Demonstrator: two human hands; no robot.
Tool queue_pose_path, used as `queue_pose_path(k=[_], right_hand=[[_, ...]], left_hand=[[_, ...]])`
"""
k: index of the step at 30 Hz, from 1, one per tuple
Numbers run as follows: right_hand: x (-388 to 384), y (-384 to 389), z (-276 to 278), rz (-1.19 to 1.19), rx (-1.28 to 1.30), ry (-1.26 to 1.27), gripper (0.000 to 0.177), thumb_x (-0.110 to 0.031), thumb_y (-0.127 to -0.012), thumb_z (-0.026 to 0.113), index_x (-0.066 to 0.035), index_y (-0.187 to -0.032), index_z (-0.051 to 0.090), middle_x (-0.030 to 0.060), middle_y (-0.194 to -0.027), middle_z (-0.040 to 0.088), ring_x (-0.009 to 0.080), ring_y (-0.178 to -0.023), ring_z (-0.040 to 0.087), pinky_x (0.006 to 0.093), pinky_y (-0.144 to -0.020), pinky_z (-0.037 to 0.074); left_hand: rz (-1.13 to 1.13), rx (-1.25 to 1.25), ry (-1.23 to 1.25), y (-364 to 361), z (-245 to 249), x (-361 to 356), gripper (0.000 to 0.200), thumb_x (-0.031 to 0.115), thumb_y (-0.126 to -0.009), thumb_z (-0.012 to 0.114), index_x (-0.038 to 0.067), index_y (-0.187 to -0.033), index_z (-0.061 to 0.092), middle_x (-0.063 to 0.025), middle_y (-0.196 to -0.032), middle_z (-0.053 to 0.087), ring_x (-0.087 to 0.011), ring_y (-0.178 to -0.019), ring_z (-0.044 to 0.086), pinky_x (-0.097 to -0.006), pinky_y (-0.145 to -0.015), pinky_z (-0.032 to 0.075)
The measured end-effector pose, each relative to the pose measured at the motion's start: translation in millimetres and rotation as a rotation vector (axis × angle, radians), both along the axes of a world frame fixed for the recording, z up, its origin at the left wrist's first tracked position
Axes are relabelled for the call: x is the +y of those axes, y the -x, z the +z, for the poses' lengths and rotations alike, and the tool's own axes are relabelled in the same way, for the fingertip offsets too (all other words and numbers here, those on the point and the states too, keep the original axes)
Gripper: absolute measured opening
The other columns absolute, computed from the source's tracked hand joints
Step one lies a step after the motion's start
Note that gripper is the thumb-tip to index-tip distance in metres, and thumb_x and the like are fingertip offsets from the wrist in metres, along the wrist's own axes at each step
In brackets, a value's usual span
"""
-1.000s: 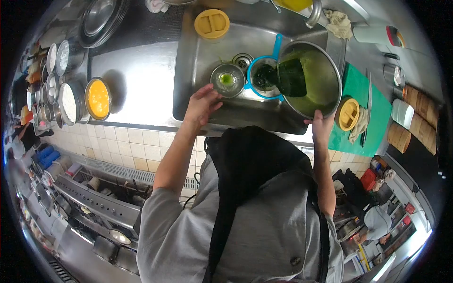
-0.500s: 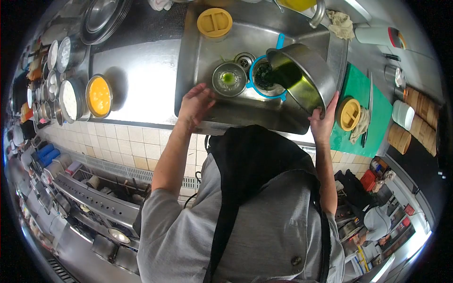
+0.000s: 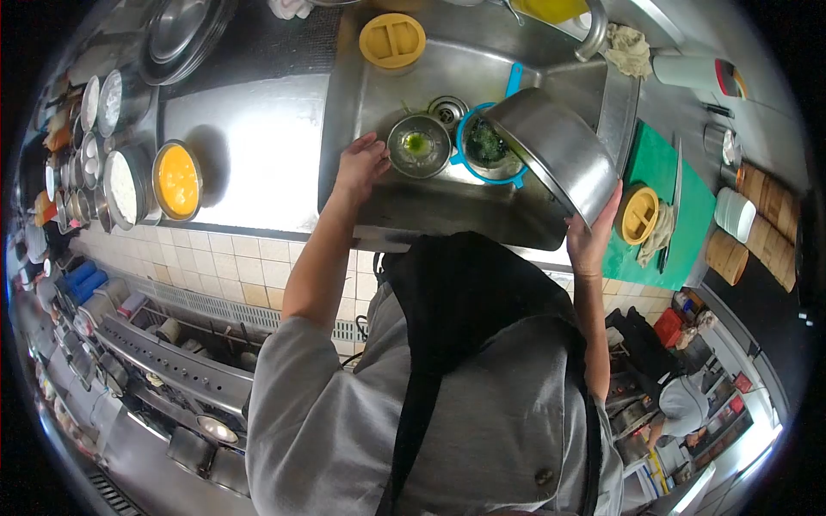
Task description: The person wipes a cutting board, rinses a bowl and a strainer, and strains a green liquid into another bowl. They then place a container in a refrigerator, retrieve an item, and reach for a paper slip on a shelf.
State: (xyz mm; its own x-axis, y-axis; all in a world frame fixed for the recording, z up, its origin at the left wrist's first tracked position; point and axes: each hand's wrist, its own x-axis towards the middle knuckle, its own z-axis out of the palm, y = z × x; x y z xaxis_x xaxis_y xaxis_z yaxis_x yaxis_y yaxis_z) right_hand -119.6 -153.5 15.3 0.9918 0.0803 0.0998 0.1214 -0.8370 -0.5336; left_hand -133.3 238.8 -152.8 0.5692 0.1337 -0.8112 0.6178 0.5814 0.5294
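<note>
My right hand (image 3: 594, 230) grips the rim of a large steel bowl (image 3: 564, 150), steeply tilted with its mouth down to the left. Below its lip, a blue-rimmed strainer (image 3: 483, 176) rests in the sink and holds a dark green, wet, leafy mass (image 3: 486, 142). Left of the strainer stands a small metal bowl (image 3: 419, 146) with a little green liquid at its bottom. My left hand (image 3: 363, 165) has loosely bent fingers, its fingertips right at this small bowl's left rim, with nothing held.
Around these is the steel sink (image 3: 370, 82), with a yellow round lid (image 3: 392, 41) at its back left and a faucet (image 3: 592, 34) behind. To the right, a green board (image 3: 632, 258) bears another yellow lid (image 3: 637, 215), a cloth and a knife. A bowl of orange-yellow liquid (image 3: 178, 181) stands left.
The large bowl has tipped further, so its inside and green liquid no longer show. My left hand has moved up and slightly right to the small bowl's rim.
</note>
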Motion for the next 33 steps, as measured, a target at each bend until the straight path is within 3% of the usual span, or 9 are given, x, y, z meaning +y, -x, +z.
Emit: queue_pose_path(k=[2, 4, 5, 8, 9, 13, 22, 28, 33], right_hand=[[-2.2, 2.7, -3.1, -0.025, 0.000, -0.014, 0.089, 0.010, -0.076, 0.052, 0.002, -0.156, 0.012, 0.0231, -0.150, 0.036, 0.0360, -0.130, 0.048, 0.0372, -0.095, 0.055], [-3.5, 6.0, -7.5, -0.139, 0.095, -0.078, 0.092, 0.011, -0.074, 0.056, 0.001, -0.155, 0.015, 0.0271, -0.149, 0.037, 0.0401, -0.137, 0.041, 0.0419, -0.110, 0.042], [-1.0, 8.2, -11.5, -0.226, 0.200, -0.357, 0.089, 0.010, -0.078, 0.055, -0.003, -0.157, 0.014, 0.0246, -0.144, 0.042, 0.0331, -0.120, 0.055, 0.0340, -0.081, 0.061], [-13.6, 13.3, -32.4, -0.269, 0.318, -0.588, 0.074, 0.007, -0.086, 0.052, -0.003, -0.153, 0.021, 0.0209, -0.136, 0.048, 0.0241, -0.100, 0.064, 0.0258, -0.057, 0.061], [-6.1, 12.7, -28.4, -0.353, 0.375, -0.582, 0.050, 0.000, -0.093, 0.051, 0.002, -0.141, 0.037, 0.0181, -0.121, 0.058, 0.0207, -0.080, 0.067, 0.0289, -0.052, 0.059], [29.0, 4.0, 1.1, -0.449, 0.498, -0.649, 0.028, -0.010, -0.094, 0.054, 0.006, -0.118, 0.052, 0.0151, -0.097, 0.066, 0.0197, -0.062, 0.065, 0.0297, -0.043, 0.051], [37.7, -13.4, 6.8, -0.428, 0.669, -0.800, 0.028, -0.012, -0.090, 0.057, 0.006, -0.111, 0.055, 0.0143, -0.092, 0.065, 0.0201, -0.061, 0.063, 0.0287, -0.041, 0.051], [13.1, -12.5, 9.5, -0.461, 0.731, -0.850, 0.035, -0.010, -0.086, 0.059, 0.006, -0.117, 0.051, 0.0146, -0.092, 0.063, 0.0218, -0.061, 0.063, 0.0305, -0.040, 0.052], [11.5, -0.2, 12.7, -0.488, 0.634, -0.825, 0.034, -0.009, -0.086, 0.058, 0.007, -0.115, 0.051, 0.0161, -0.092, 0.063, 0.0245, -0.060, 0.064, 0.0320, -0.040, 0.051]], left_hand=[[-0.033, -0.018, -0.018, 1.1, -10.0, -1.6, 0.052, 0.010, -0.093, 0.067, 0.002, -0.139, 0.045, -0.0079, -0.114, 0.061, -0.0211, -0.104, 0.063, -0.0395, -0.091, 0.054], [-0.064, -0.035, -0.046, 3.1, -14.0, -0.7, 0.052, 0.010, -0.092, 0.068, 0.002, -0.139, 0.046, -0.0077, -0.113, 0.062, -0.0201, -0.103, 0.063, -0.0383, -0.090, 0.054], [-0.078, -0.034, -0.048, 6.1, -15.9, -3.0, 0.052, 0.010, -0.092, 0.068, 0.001, -0.138, 0.046, -0.0076, -0.114, 0.062, -0.0194, -0.103, 0.063, -0.0374, -0.088, 0.054], [-0.106, -0.023, -0.068, 12.0, -4.8, -9.4, 0.053, 0.012, -0.091, 0.069, 0.001, -0.139, 0.047, -0.0079, -0.115, 0.063, -0.0181, -0.102, 0.063, -0.0352, -0.085, 0.055], [-0.119, -0.006, -0.077, 13.6, -3.8, -9.8, 0.053, 0.013, -0.091, 0.069, 0.001, -0.139, 0.047, -0.0079, -0.115, 0.063, -0.0181, -0.102, 0.063, -0.0348, -0.084, 0.055], [-0.196, -0.029, -0.068, 10.4, 22.5, -21.0, 0.061, 0.016, -0.091, 0.070, 0.001, -0.143, 0.043, -0.0095, -0.120, 0.064, -0.0193, -0.107, 0.061, -0.0358, -0.082, 0.053], [0.075, -0.057, -0.124, -118.2, -9.8, 2.8, 0.045, 0.022, -0.092, 0.071, -0.001, -0.128, 0.055, -0.0097, -0.108, 0.062, -0.0202, -0.095, 0.060, -0.0347, -0.080, 0.055], [-0.033, 0.051, -0.357, -204.8, -62.9, 8.4, 0.050, 0.021, -0.094, 0.067, 0.006, -0.137, 0.045, -0.0130, -0.129, 0.057, -0.0305, -0.108, 0.061, -0.0440, -0.083, 0.056], [-0.046, -0.031, -0.276, -202.2, -85.7, 19.6, 0.032, 0.013, -0.097, 0.057, 0.003, -0.126, 0.051, -0.0156, -0.110, 0.066, -0.0270, -0.086, 0.069, -0.0397, -0.070, 0.062]])
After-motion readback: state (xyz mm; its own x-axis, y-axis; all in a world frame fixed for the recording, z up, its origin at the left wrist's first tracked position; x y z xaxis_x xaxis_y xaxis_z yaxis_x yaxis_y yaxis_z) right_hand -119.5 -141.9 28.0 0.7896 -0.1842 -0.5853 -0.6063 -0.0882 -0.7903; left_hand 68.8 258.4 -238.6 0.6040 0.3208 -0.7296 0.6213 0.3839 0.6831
